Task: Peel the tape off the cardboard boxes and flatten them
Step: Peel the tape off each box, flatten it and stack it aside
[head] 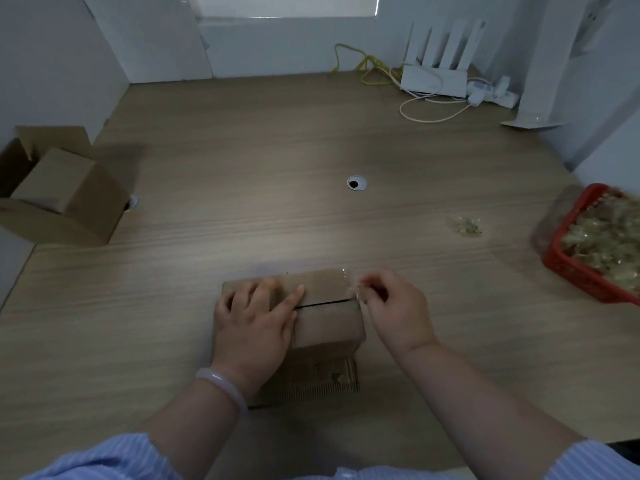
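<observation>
From the head view, the box (329,323) stands on the table (242,150) close in front of the person, between the two forearms, with its long axis running left to right. The seam (325,302) between the top flaps runs the same way, a dark slit along the right half of the top. The left hand (254,320) lies flat on the left part of the top, fingers spread and fairly straight, pressing down with the forefinger tip near the seam. The right hand (394,306) is at the box's right end, its fingers curled together and pinching a crumpled bit of clear tape (356,291) at the top right corner. A glint just above suggests more tape on that edge, though how much is stuck there cannot be made out. The free end thus lies at the right hand's side, and the seam leads away from it toward the left hand, so any pull would likely go rightward and away from the box while the left hand braces it. The basket (581,278) of scraps sits well off to the right, nearer the right hand. Open boxes (69,202) stand far left.
</observation>
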Tool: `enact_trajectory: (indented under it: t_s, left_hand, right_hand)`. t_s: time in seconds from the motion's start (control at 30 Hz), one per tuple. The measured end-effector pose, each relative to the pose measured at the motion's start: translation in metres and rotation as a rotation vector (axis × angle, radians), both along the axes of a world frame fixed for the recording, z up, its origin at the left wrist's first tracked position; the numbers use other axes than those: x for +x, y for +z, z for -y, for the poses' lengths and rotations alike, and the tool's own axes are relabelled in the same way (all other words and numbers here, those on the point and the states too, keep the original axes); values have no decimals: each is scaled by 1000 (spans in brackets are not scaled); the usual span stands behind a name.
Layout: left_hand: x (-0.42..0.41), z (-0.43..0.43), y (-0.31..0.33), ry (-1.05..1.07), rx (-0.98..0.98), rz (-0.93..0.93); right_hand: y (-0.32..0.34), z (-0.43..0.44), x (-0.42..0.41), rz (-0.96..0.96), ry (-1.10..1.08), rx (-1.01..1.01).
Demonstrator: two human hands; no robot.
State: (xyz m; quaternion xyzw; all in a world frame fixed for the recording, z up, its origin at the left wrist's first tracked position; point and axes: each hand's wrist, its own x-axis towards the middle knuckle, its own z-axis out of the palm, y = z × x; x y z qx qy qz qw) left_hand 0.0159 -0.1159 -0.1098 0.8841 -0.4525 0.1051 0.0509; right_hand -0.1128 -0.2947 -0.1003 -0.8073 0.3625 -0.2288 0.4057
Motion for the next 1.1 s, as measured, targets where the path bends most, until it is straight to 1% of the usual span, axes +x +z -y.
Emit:
enact_trajectory:
  t_s: [0.07,0.1,0.13,0.23,0.3,0.37,0.4,0.43,0.5,0.53,0.6,0.73,0.9,0.97,1.1]
  left_hand:
    - [-1,2,0,2,-17,12]
    - [-1,2,-1,1,-20,18]
    - [-1,3,-1,0,-17,22]
    - [-1,2,-3,3,-10,19]
    - [-1,3,-3,6,-16,7]
    - [-1,2,-2,-7,-35,-9]
    - [0,2,-2,-18,-47,-19]
    - [0,1,-2,-27,-57,-28]
    - [1,-1,-3,-40,-72,-55]
    - [2,-1,-3,-48,-80,-72]
    - [2,-2,-3,-71,-91,-102]
    - [3,-2,-2,-95,-103,-131]
    - [5,-3,-2,-106,-94,-147]
    - [5,-2,-2,-104,-78,-161]
    - [5,-2,2,-100,-57,-190]
  right_hand:
    - [-4,-3,-3,83,-187,287]
    - [-7,-4,-5,92,-220,341]
    - [-10,-4,-6,56,-198,309]
    - [-11,-12,-15,-120,17,104]
    - [-13,-15,-20,-174,137,22]
    - [-19,-13,-25,-243,182,-21]
    - [-21,-12,-27,-265,160,41]
    - [-20,-10,-28,-250,127,178]
    - [-19,-8,-28,-131,62,496]
    - [-17,-5,-27,-82,39,577]
    - [-12,3,-21,-69,29,585]
    - [2,25,8,-141,96,527]
    - [4,37,38,-223,155,561]
    - [4,39,43,-211,126,638]
    - [3,43,50,-159,51,892]
